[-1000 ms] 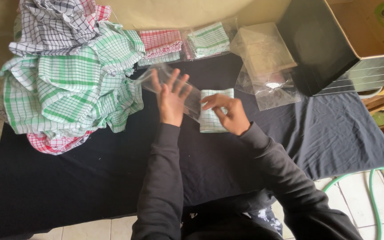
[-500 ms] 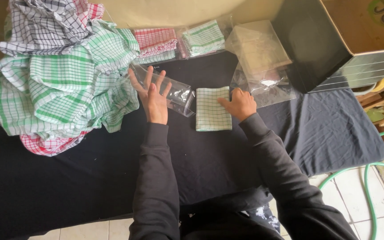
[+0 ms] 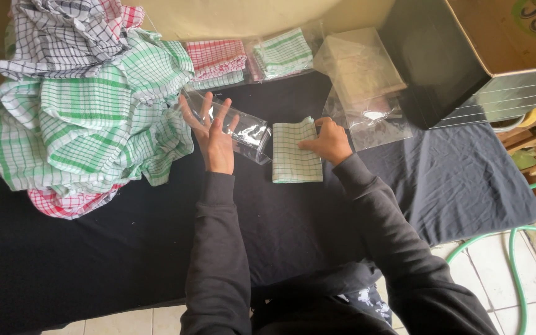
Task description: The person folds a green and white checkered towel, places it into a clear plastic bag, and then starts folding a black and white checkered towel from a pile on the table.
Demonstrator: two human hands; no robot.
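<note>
My left hand [image 3: 211,133] has its fingers spread inside the mouth of a clear plastic bag [image 3: 249,131], which lies on its side on the dark tablecloth [image 3: 125,248]. Just right of the bag lies a folded green-checked cloth [image 3: 294,155]. My right hand [image 3: 329,141] grips that cloth at its right edge, fingers curled over the fold. The cloth's left edge is beside the bag's end.
A large heap of green, red and dark checked cloths [image 3: 88,105] fills the left. Bagged folded cloths [image 3: 249,59] and a stack of clear bags [image 3: 361,74] lie at the back. A dark cardboard box [image 3: 466,56] stands at the right; a green hose [image 3: 516,248] is on the floor.
The folded cloth has come out from under the bag and now lies flat beside it. My left hand has shifted left, keeping its fingers spread in the bag.
</note>
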